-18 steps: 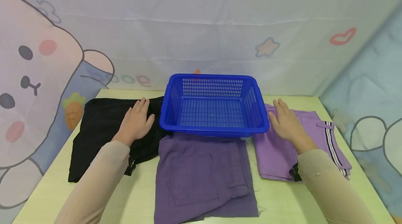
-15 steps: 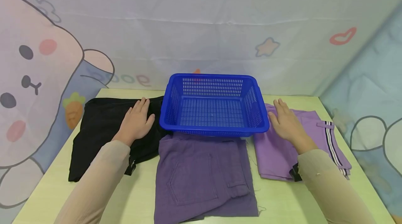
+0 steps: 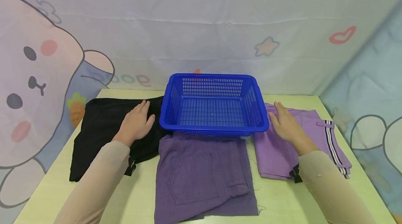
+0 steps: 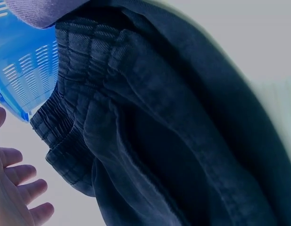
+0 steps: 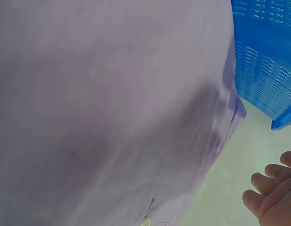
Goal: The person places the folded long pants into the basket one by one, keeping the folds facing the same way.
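Note:
My left hand point(image 3: 135, 121) is held over folded black trousers point(image 3: 97, 129), fingers straight and nothing in its grasp. In the left wrist view its fingers show beside the trousers' gathered waistband point(image 4: 88, 56). Over at the right, my right hand point(image 3: 287, 124) is stretched flat above a folded lilac garment point(image 3: 273, 157) with striped trim, also holding nothing. Between the hands stands a blue perforated plastic basket point(image 3: 213, 128) with nothing inside. In front of it lies a folded dark purple denim garment point(image 3: 194, 178) with a back pocket and frayed threads; the basket's front rim overlaps its top edge.
All of this sits on a pale wooden table point(image 3: 141, 196). A printed cloth backdrop point(image 3: 220, 35) hangs right behind the table, with side panels closing in at left and right.
The fingertips of both hands have dipped slightly. The backdrop at the far left has shifted a little to the right. Basket and garments have stayed in place.

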`<state>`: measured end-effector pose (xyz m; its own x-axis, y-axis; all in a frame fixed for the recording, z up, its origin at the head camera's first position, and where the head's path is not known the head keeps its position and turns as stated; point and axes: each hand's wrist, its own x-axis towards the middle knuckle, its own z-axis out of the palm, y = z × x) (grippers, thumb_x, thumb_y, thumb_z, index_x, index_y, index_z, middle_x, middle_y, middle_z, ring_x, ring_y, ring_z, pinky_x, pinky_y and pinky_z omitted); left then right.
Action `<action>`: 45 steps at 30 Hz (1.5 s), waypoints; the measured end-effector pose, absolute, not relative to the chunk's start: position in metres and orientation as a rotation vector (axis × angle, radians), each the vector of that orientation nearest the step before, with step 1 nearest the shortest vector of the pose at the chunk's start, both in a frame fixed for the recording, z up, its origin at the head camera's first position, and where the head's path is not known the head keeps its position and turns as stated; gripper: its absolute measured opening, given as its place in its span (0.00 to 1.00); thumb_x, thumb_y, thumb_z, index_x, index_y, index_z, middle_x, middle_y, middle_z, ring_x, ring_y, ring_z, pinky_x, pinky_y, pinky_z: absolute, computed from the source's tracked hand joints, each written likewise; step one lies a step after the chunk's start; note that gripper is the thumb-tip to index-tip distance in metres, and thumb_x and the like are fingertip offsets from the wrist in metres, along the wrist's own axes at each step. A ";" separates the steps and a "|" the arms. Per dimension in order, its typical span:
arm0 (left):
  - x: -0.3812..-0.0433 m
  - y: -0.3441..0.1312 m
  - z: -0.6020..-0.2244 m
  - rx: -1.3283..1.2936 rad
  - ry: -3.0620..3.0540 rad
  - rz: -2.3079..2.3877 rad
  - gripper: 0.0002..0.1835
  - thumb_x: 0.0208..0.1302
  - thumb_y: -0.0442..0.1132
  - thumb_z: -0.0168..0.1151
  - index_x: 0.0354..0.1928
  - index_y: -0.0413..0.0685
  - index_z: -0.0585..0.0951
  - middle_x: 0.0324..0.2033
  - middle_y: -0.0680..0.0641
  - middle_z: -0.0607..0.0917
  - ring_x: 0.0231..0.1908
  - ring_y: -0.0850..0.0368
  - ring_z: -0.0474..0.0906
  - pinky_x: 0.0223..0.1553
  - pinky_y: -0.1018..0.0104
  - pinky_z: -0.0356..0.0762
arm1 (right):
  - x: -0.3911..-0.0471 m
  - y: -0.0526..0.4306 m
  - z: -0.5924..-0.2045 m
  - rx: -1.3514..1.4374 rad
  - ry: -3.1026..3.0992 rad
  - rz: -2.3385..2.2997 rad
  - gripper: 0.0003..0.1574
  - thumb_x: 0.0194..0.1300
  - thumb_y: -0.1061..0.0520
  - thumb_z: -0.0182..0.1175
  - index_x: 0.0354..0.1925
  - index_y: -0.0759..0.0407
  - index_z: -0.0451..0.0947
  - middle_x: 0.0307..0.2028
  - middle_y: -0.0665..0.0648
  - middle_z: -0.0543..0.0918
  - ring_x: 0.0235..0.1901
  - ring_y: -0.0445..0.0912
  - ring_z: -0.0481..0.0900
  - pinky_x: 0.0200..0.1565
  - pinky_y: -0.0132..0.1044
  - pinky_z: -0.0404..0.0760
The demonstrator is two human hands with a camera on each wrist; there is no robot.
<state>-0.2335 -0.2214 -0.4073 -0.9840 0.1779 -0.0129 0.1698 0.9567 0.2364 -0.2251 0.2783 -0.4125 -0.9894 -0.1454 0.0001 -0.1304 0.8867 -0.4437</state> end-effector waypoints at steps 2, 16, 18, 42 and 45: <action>-0.233 -0.221 -0.407 0.276 3.075 0.365 0.35 0.72 0.50 0.38 0.72 0.35 0.48 0.72 0.33 0.50 0.71 0.36 0.48 0.67 0.38 0.50 | -0.225 0.279 -0.412 -0.212 3.017 -0.731 0.43 0.74 0.40 0.27 0.72 0.70 0.37 0.72 0.73 0.43 0.70 0.68 0.43 0.68 0.62 0.45; -0.228 -0.219 -0.405 0.272 3.045 0.362 0.34 0.73 0.50 0.36 0.72 0.35 0.48 0.70 0.31 0.54 0.69 0.34 0.51 0.66 0.38 0.53 | -0.221 0.279 -0.415 -0.160 3.042 -0.941 0.37 0.75 0.46 0.31 0.70 0.71 0.50 0.66 0.76 0.59 0.62 0.69 0.64 0.62 0.62 0.61; -0.228 -0.219 -0.405 0.277 3.048 0.364 0.34 0.73 0.50 0.36 0.72 0.35 0.49 0.70 0.31 0.55 0.69 0.34 0.51 0.65 0.38 0.54 | -0.220 0.278 -0.415 -0.149 3.036 -0.978 0.37 0.75 0.46 0.31 0.69 0.71 0.51 0.66 0.75 0.60 0.61 0.69 0.64 0.62 0.61 0.62; -0.222 -0.218 -0.408 0.266 3.055 0.423 0.32 0.73 0.50 0.36 0.70 0.33 0.56 0.67 0.30 0.62 0.66 0.33 0.58 0.64 0.38 0.57 | -0.214 0.276 -0.421 -0.133 3.052 -1.029 0.35 0.76 0.47 0.32 0.67 0.71 0.59 0.64 0.73 0.65 0.64 0.67 0.61 0.64 0.59 0.60; -0.221 -0.218 -0.407 0.259 3.049 0.426 0.32 0.73 0.49 0.36 0.70 0.33 0.57 0.66 0.30 0.62 0.66 0.33 0.58 0.64 0.38 0.57 | -0.213 0.276 -0.422 -0.122 3.049 -1.041 0.35 0.75 0.47 0.32 0.66 0.71 0.60 0.62 0.73 0.68 0.63 0.67 0.63 0.64 0.59 0.61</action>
